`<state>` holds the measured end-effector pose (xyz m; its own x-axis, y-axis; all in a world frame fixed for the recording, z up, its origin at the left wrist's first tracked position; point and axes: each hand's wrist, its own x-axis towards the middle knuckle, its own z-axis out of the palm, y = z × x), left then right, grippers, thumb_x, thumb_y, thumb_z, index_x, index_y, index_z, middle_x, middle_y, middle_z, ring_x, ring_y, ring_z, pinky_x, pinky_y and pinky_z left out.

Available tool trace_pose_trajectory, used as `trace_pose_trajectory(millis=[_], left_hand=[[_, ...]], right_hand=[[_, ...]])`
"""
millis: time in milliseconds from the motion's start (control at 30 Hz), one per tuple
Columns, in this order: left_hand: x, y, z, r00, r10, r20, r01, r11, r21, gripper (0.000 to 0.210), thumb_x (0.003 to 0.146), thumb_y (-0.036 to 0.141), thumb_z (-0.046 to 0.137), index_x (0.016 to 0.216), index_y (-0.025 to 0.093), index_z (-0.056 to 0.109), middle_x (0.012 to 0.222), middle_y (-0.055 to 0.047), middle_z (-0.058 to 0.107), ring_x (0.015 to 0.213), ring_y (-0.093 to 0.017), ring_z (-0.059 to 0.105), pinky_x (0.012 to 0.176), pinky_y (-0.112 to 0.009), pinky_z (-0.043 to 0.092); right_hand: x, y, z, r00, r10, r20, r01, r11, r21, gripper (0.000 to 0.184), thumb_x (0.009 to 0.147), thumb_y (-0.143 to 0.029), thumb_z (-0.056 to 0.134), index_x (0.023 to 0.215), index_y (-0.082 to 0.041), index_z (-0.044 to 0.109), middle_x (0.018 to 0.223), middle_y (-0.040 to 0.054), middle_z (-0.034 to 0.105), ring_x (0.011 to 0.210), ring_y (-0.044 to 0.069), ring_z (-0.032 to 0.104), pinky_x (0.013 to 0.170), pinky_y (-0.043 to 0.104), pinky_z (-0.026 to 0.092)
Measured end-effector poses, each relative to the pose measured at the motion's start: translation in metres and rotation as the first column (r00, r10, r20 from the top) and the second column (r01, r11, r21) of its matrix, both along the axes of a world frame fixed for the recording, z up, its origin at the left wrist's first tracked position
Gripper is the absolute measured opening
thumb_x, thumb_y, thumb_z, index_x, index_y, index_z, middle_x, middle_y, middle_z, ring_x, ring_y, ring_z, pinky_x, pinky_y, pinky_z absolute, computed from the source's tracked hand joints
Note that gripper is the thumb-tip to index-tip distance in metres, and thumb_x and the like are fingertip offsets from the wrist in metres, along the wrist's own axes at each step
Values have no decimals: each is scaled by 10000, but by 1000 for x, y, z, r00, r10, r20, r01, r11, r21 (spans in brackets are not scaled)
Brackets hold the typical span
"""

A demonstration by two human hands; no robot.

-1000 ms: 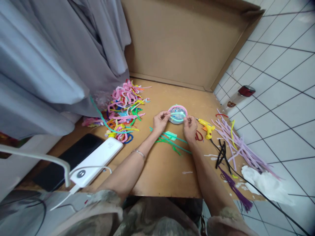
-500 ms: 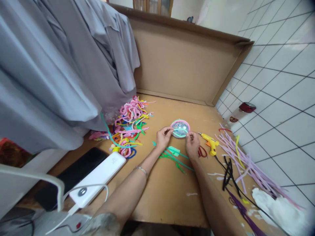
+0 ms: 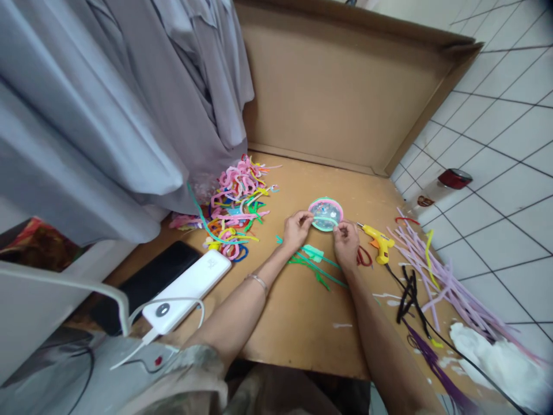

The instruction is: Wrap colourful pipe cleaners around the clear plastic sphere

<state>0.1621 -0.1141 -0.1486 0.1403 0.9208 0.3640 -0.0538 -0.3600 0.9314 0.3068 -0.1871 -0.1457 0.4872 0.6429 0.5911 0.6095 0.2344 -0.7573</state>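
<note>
A short mint-green pipe cleaner (image 3: 325,219) spans the gap between my hands, bent in a slight arch. My left hand (image 3: 298,229) pinches its left end, and my right hand (image 3: 347,241) pinches the right end. Just behind it lies a round clear dish-like piece (image 3: 327,208) with a pink and green fuzzy rim and colourful bits showing inside. Whether the pipe cleaner touches that rim I cannot tell. Below my hands are loose teal pipe cleaners (image 3: 319,268), a mint-green piece (image 3: 313,252) and green twisted bits (image 3: 322,281).
A yellow glue gun (image 3: 379,242) lies right of my right hand, beside red loops (image 3: 365,257). Lilac pipe cleaners (image 3: 449,276), black strips (image 3: 406,297) and white wadding (image 3: 496,357) fill the right edge. Left are a colourful pile (image 3: 239,184) and a white power bank (image 3: 190,291).
The view has tilted down and shifted, so everything sits differently in the picture. Both hands keep their pinch on the mint-green pipe cleaner in front of the round piece.
</note>
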Motion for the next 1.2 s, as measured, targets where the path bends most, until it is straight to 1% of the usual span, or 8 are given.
trace_pose_trajectory(millis=[233,467,733,867,1000,1067,1133,1200], left_hand=[[-1,-2,2,999,7,-45,-5,999,46,85,831,187,641,863,178,719,923,-63,761,902,-196,689,899,-341,526],[-5,-5,2,995,18,-98,-11,997,76,78,824,219,659,844,190,729,907,-48,760,921,-203,678,920,-351,506],[-14,-8,10,984,-161,74,166,984,-66,105,755,265,689,770,162,701,781,-21,720,756,-147,640,806,-290,498],[-28,-10,21,914,-367,170,391,910,-139,224,663,364,762,707,158,686,671,0,668,650,-123,590,744,-279,479],[-36,-10,26,781,-600,174,625,754,-203,331,664,475,753,666,148,699,567,-7,611,582,-127,553,697,-290,464],[-35,-7,24,819,-537,202,571,796,-201,423,715,566,698,606,159,659,530,-2,564,551,-119,518,666,-285,451],[-33,-2,20,914,-332,235,376,910,-175,467,754,607,660,579,177,601,531,12,526,559,-113,497,657,-273,443],[-30,4,14,965,-104,239,142,979,-147,445,778,602,653,629,188,586,600,12,550,630,-123,530,684,-264,457]], right_hand=[[-3,-4,6,990,7,-142,-17,997,-72,364,859,-489,568,1074,-195,556,988,88,664,809,212,634,755,374,525],[-2,-6,10,999,-3,41,5,999,-52,376,922,-496,466,1080,-187,609,1085,124,650,979,243,611,906,450,495],[0,-5,10,995,-5,103,7,1000,-20,379,952,-497,420,1069,-197,620,1065,117,646,1012,252,589,954,476,471],[0,-6,10,992,-4,122,8,1000,-30,407,985,-504,358,1070,-209,624,1068,116,650,1049,248,583,974,473,465],[0,-6,11,992,3,123,0,1000,-19,483,1008,-512,285,1063,-190,640,1056,146,657,1047,262,589,983,495,462],[0,-7,12,993,15,113,-14,1000,-10,506,1010,-517,270,1060,-188,651,1062,160,661,1060,278,590,987,518,462],[0,-7,12,995,20,100,-19,1000,-12,510,1010,-521,266,1067,-200,658,1069,160,662,1070,284,592,991,527,465],[0,-7,12,995,21,94,-19,1000,-20,504,1012,-524,269,1073,-211,659,1077,156,661,1075,281,594,995,520,471]])
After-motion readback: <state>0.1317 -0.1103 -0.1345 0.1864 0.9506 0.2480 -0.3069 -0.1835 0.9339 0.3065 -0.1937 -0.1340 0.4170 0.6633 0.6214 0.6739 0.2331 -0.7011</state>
